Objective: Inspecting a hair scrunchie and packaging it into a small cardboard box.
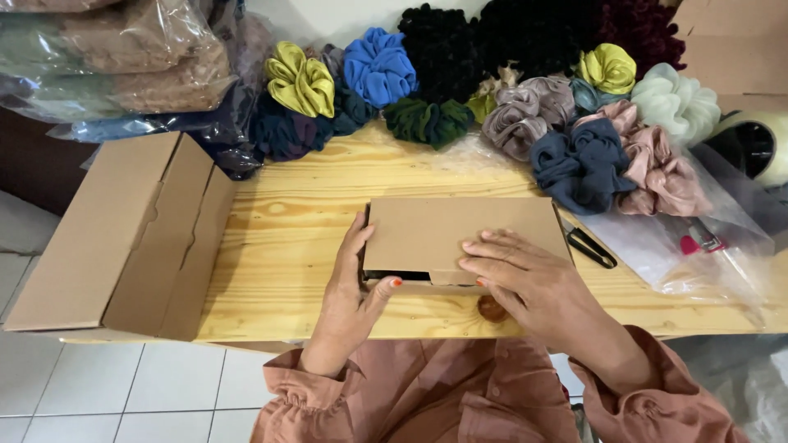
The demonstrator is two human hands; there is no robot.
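Observation:
A small brown cardboard box (460,230) lies on the wooden table (287,246) right in front of me, its lid down but with a dark gap along the front edge. My left hand (349,287) grips the box's left side, thumb hooked at the front corner. My right hand (525,275) rests flat on the lid's front right part, fingers spread and pressing near the front flap.
A stack of flat cardboard boxes (123,238) overhangs the table's left end. Several fabric scrunchies (525,98) in many colours are piled along the back. Black scissors (589,244) lie right of the box, beside clear plastic bags (698,246). A tape roll (759,143) sits far right.

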